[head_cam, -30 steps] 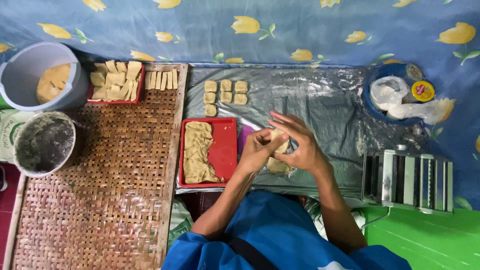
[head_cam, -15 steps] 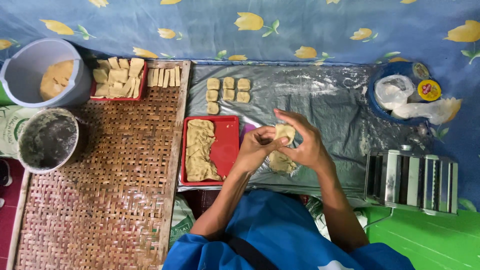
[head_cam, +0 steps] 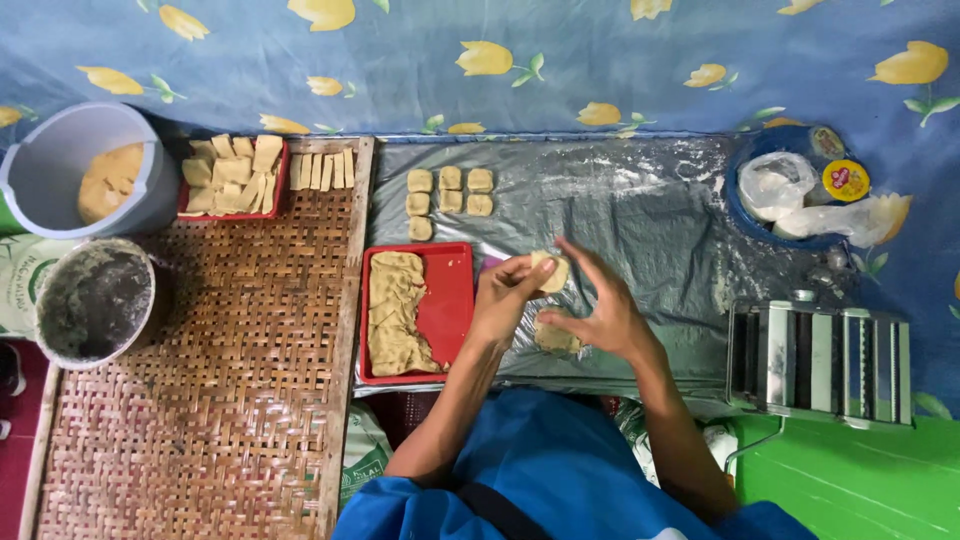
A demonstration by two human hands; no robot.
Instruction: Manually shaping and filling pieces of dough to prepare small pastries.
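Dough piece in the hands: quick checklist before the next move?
1. Left hand holds the dough piece: ok.
2. Right hand open beside it, fingers spread: ok.
3. Second dough lump lies under the right hand on the plastic sheet: ok.
4. Free sheet beside the row of finished squares: ok.
5. Red tray with dough strips within left reach: ok.
6. Piece fully shaped: cannot tell.

A tray (head_cam: pixel 455 300) of dough strips (head_cam: pixel 397 312) is set left of the hands, cut dough squares (head_cam: pixel 448 191) behind it, a pasta roller (head_cam: pixel 820 362) to the right.
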